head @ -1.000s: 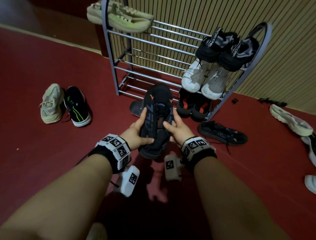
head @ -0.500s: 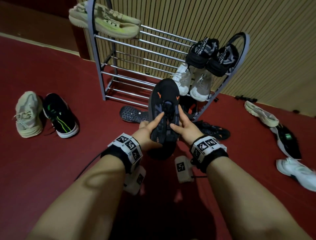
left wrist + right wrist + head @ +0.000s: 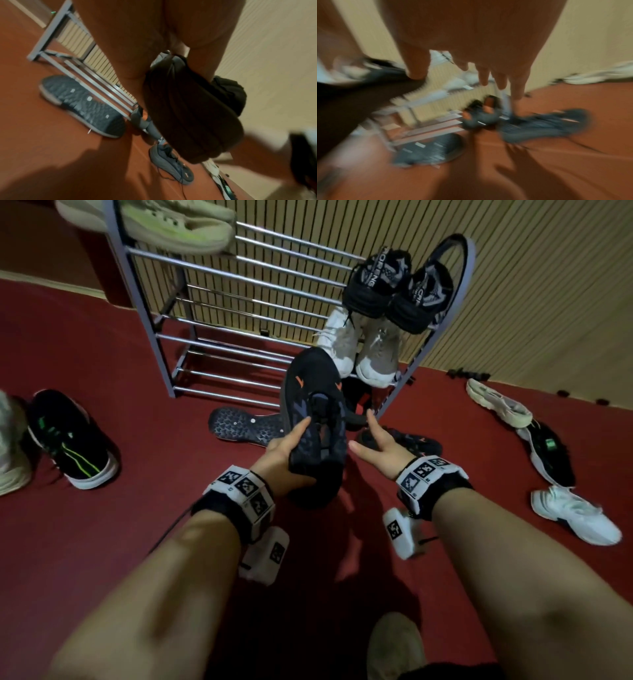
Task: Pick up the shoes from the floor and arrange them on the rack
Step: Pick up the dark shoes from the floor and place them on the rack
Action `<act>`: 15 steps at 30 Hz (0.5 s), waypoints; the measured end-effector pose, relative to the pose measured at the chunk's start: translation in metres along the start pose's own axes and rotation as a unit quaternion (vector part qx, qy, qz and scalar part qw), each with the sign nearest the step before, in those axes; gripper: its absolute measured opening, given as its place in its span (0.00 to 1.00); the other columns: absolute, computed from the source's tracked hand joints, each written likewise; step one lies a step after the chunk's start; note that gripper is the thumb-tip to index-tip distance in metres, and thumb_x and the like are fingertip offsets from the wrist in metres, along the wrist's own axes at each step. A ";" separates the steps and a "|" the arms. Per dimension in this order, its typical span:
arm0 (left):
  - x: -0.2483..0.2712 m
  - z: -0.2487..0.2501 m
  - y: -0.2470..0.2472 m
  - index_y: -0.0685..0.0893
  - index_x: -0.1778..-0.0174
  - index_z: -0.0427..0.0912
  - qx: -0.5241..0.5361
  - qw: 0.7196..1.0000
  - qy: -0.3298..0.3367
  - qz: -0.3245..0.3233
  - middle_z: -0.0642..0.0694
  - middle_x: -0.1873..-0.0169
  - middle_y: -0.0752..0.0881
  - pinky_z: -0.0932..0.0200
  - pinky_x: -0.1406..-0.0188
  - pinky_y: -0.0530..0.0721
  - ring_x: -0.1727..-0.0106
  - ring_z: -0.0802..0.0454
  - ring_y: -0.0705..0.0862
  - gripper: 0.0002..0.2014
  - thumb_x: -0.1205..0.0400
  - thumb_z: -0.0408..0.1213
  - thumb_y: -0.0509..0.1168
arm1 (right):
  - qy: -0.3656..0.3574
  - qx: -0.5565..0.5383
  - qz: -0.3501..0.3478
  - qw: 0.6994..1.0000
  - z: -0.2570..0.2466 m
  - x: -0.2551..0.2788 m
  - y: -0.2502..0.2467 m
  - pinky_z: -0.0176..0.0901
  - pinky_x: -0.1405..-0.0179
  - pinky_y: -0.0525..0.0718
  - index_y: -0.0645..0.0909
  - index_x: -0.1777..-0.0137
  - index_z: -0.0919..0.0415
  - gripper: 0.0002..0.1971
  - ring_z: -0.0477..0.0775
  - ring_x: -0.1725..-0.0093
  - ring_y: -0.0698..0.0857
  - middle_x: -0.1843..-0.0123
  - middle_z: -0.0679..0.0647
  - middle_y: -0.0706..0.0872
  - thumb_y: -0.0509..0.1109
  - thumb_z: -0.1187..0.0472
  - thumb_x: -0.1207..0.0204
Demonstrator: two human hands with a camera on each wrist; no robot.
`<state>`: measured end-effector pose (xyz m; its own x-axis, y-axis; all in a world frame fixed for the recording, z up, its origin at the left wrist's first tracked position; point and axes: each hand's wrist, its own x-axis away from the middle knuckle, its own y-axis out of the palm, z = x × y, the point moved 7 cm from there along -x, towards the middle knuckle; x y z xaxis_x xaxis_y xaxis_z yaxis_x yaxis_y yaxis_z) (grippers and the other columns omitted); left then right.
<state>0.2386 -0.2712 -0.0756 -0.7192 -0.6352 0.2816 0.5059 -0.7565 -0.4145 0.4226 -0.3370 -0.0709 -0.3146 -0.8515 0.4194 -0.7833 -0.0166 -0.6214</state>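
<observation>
My left hand (image 3: pixel 291 448) grips a black shoe with orange marks (image 3: pixel 315 412) by its rear part, toe pointing at the metal rack (image 3: pixel 205 270). In the left wrist view this black shoe (image 3: pixel 188 108) fills the middle under my palm. My right hand (image 3: pixel 368 433) hovers just right of the shoe, fingers straight and spread, holding nothing. Its fingers (image 3: pixel 498 78) appear blurred in the right wrist view. Below it on the floor lies a matching black shoe (image 3: pixel 414 441). An upturned dark shoe (image 3: pixel 243 426) lies before the rack.
The rack holds a pale green pair (image 3: pixel 178 224), a black pair (image 3: pixel 394 285), a white pair (image 3: pixel 359 350) and a dark pair (image 3: pixel 356 402). A black-green shoe (image 3: pixel 68 440) lies left. Beige (image 3: pixel 496 402), black-green (image 3: pixel 548 453) and white (image 3: pixel 575 515) shoes lie right.
My right hand has let go of the black shoe and drawn off to the right with fingers spread. The left hand alone now holds it, lifted closer to the rack.
</observation>
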 end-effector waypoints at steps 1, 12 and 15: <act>-0.004 -0.003 0.003 0.48 0.20 0.62 -0.008 1.000 -0.010 0.004 0.36 0.26 0.67 0.50 0.23 0.65 0.22 0.42 0.65 0.56 0.38 0.43 0.77 | 0.015 -0.001 0.013 1.000 0.018 -0.004 -0.006 0.54 0.18 0.55 0.39 0.17 0.44 0.44 0.54 0.16 0.51 0.15 0.52 0.47 0.65 0.41 0.23; -0.061 -0.001 0.036 0.55 0.22 0.60 0.086 0.991 -0.065 0.084 0.53 0.28 0.68 0.61 0.30 0.69 0.29 0.58 0.69 0.49 0.30 0.21 0.73 | 0.130 0.243 -0.063 0.959 0.165 -0.081 -0.036 0.63 0.19 0.48 0.36 0.17 0.48 0.47 0.67 0.17 0.42 0.15 0.55 0.42 0.62 0.35 0.25; -0.073 0.005 0.042 0.55 0.25 0.63 0.073 0.990 -0.073 0.097 0.55 0.28 0.66 0.60 0.30 0.68 0.28 0.60 0.67 0.48 0.29 0.21 0.73 | 0.123 0.261 -0.105 0.952 0.164 -0.093 -0.041 0.61 0.19 0.48 0.36 0.17 0.51 0.44 0.67 0.17 0.42 0.15 0.58 0.41 0.61 0.40 0.21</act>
<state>0.3146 -0.2571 -0.1093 -0.5296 -0.7789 0.3359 0.6993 -0.6251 -0.3469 0.5720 -0.3430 -0.1931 -0.3467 -0.6534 0.6729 -0.4903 -0.4853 -0.7239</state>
